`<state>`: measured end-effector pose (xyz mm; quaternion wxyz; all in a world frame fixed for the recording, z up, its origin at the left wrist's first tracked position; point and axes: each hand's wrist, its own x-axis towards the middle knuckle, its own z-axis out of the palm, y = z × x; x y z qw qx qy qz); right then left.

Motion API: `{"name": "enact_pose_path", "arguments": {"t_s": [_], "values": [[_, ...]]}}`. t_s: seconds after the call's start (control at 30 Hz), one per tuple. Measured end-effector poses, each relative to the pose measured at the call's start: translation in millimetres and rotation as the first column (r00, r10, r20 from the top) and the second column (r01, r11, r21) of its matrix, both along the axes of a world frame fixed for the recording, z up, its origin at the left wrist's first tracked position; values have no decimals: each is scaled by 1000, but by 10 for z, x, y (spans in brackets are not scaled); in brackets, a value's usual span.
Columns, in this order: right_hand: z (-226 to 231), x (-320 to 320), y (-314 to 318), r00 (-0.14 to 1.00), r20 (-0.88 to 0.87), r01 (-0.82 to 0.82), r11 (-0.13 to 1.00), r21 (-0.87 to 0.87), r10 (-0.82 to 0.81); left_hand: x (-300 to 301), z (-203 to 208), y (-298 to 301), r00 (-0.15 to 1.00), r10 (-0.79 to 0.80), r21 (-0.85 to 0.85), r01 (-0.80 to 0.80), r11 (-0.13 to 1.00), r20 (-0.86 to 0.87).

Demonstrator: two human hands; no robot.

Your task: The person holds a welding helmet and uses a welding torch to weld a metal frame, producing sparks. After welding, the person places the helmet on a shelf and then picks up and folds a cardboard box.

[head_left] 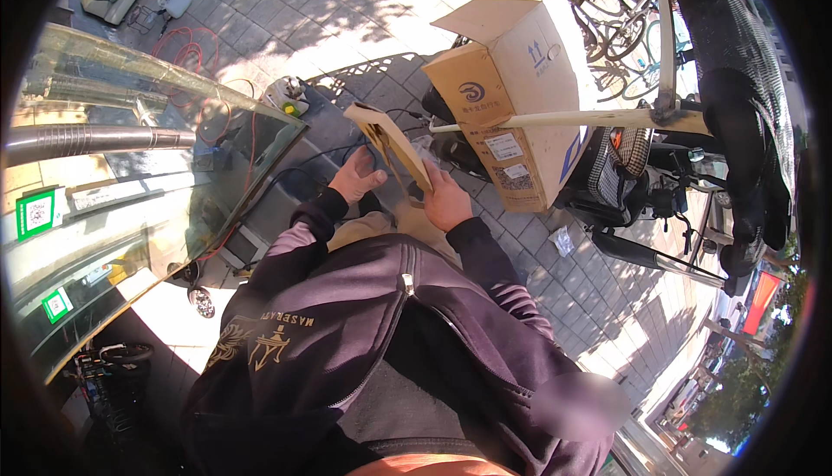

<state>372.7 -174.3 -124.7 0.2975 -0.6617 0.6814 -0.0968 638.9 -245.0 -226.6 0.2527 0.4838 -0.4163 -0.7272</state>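
My right hand [449, 202] grips the near right end of a small, slim brown cardboard box [404, 148]. The box is tilted up in front of my body, with a dark gap along its left side. Just left of it, my left hand [357, 178] is open, thumb and fingers apart, holding nothing. Whether its fingertips touch the box is hard to tell. Beyond my right hand stands a large cardboard carton [511, 86] with its top flap raised.
A pale pole [598, 120] crosses in front of the carton. On the right is a parked electric bike [663, 194]; several bicycles [620, 25] stand behind. A glass door [173, 190] flanks my left. Red hose [186, 51] lies on the paving, and crumpled plastic [562, 241] is to the right.
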Motion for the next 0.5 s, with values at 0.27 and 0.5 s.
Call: {"name": "enact_pose_path", "arguments": {"t_s": [0.27, 0.5], "values": [[-192, 679, -1187, 975, -98, -210, 971, -118, 199, -282, 565, -925, 830, 288, 117, -265, 957, -478], [-532, 152, -2010, 983, 38, -151, 917, -368, 178, -395, -395, -1890, 873, 479, -7, -481, 877, -91]]}}
